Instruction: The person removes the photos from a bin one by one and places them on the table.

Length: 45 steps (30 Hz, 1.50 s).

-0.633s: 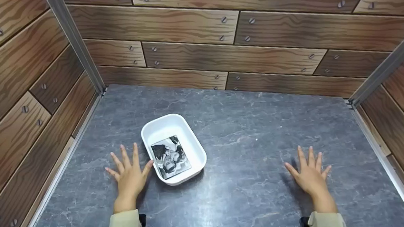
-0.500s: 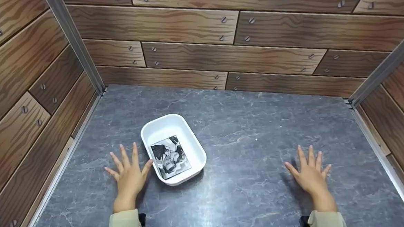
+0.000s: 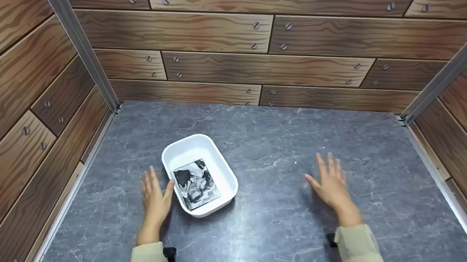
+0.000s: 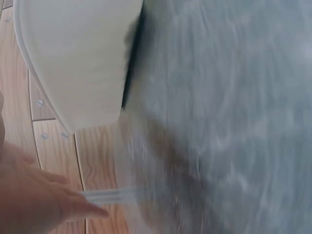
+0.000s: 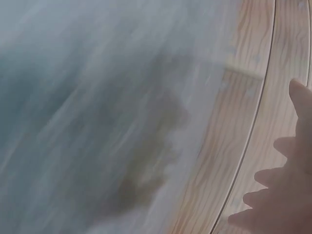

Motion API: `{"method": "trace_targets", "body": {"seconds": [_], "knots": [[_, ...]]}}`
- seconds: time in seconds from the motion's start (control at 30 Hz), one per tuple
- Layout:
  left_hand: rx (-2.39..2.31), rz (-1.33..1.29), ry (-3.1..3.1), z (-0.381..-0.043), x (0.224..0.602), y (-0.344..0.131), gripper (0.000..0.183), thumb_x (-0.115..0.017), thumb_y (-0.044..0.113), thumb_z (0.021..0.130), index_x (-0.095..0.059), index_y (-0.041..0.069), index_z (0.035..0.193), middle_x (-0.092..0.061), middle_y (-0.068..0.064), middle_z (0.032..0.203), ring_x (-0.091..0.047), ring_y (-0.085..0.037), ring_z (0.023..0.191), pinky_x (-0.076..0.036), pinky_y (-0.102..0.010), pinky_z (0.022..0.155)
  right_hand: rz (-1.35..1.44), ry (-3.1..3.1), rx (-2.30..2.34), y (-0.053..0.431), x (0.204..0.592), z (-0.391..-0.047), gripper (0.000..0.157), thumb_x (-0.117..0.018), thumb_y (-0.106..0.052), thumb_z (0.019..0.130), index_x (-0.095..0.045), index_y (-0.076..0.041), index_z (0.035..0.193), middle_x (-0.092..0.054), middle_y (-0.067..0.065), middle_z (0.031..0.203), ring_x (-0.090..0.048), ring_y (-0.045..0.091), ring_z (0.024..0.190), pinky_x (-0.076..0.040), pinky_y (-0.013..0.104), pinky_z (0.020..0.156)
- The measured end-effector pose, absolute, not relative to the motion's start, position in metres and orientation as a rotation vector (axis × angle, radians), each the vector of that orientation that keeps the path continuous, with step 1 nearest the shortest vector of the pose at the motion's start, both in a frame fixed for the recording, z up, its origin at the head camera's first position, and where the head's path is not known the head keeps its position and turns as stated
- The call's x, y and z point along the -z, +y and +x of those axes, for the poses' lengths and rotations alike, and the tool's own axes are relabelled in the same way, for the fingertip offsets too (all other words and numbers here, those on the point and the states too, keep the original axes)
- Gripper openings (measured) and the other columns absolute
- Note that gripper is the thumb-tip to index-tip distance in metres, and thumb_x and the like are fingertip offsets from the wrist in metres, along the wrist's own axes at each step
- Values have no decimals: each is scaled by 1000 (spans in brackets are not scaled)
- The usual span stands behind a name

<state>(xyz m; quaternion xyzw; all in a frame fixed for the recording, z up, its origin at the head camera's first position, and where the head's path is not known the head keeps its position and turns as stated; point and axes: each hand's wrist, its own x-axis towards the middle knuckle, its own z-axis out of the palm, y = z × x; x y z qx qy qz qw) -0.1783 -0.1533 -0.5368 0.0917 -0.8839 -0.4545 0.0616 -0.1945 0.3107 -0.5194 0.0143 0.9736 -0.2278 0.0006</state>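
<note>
A white rectangular tub point(image 3: 224, 163) with rounded corners stands on the grey marbled surface, left of centre. Flat on its bottom lies a thin rectangular item with a black-and-white picture point(image 3: 198, 184); whether it is a book, a card or a case I cannot tell. Just left of the tub is my left hand point(image 3: 157, 203), fingers straight, its thumb near the tub's rim; contact is unclear. The tub's outer wall point(image 4: 78, 58) fills the upper left of the left wrist view. My right hand point(image 3: 332, 187) is held out over the surface at right, holding nothing, fingers extended.
Wood-patterned panels point(image 3: 222, 63) with printed screws form the back wall and both sides. Metal strips point(image 3: 83, 47) run up the corners and along the surface's side edges. The grey surface point(image 3: 266, 141) extends between the tub and my right hand.
My right hand has moved left and slightly away from me. My left hand's spread fingers have drawn closer together, and the hand has turned slightly. The tub stays put; the head view shifts slightly.
</note>
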Motion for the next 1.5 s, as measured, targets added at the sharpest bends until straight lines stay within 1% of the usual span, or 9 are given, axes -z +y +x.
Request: {"method": "trace_targets", "body": {"seconds": [0.2,0.33,0.43,0.6,0.8,0.97,1.07,1.23,1.5], "knots": [[1698,299,-2447,-183,534,-149,77,-48,30,101,-1,-2,154,-2,-32,157,-2,-47,146,-4,-57,119,-135,3082,1095,248,513,-218,77,-63,-26,93,-21,0,152,-12,33,156,-8,52,143,-11,66,115],[1911,361,-2341,-186,533,-146,76,-49,23,101,0,-1,154,-4,-32,157,-11,-52,143,-13,-55,119,-196,2935,1413,202,508,-226,77,-65,-21,92,-21,2,151,-17,31,155,-14,49,143,-13,63,116],[2036,376,-2276,-188,535,-146,79,-53,17,99,2,0,154,-5,-34,156,-15,-57,139,-18,-56,117,-155,2808,1578,168,504,-230,77,-65,-23,92,-22,-1,152,-20,27,156,-17,45,144,-14,59,117],[2114,357,-2287,-188,535,-146,84,-55,12,97,6,-1,153,-2,-36,155,-14,-56,139,-20,-56,117,-151,2587,1842,117,499,-229,76,-68,-19,90,-26,-1,151,-26,26,155,-24,44,143,-21,55,117],[2214,397,-2247,-187,538,-145,76,-52,8,98,-1,-7,152,-8,-34,156,-19,-53,140,-29,-56,112,-279,2354,1978,70,501,-224,78,-70,-14,88,-26,3,149,-29,28,153,-30,46,139,-26,52,116],[2252,427,-2228,-187,539,-141,64,-48,3,98,-13,-10,150,-16,-34,154,-26,-51,138,-40,-53,106,-293,2277,1933,49,512,-226,77,-70,-12,88,-25,7,148,-32,34,148,-33,50,136,-31,54,114],[2244,449,-2236,-187,540,-141,61,-49,4,97,-19,-10,149,-19,-35,153,-30,-48,137,-45,-50,102,-201,2259,1899,43,520,-231,74,-70,-11,88,-29,6,147,-34,33,147,-35,50,135,-34,53,112],[2272,467,-2204,-186,543,-141,60,-50,5,97,-23,-10,148,-14,-35,155,-31,-47,138,-46,-48,102,-9,2235,1812,38,532,-239,72,-72,-14,87,-35,4,146,-39,29,147,-35,45,137,-36,49,112],[2262,487,-2200,-188,547,-143,59,-51,4,96,-26,-8,148,-31,-32,150,-39,-45,134,-49,-47,99,154,2150,1781,33,545,-254,72,-73,-12,85,-36,11,143,-41,28,146,-35,41,138,-33,44,115]]}}
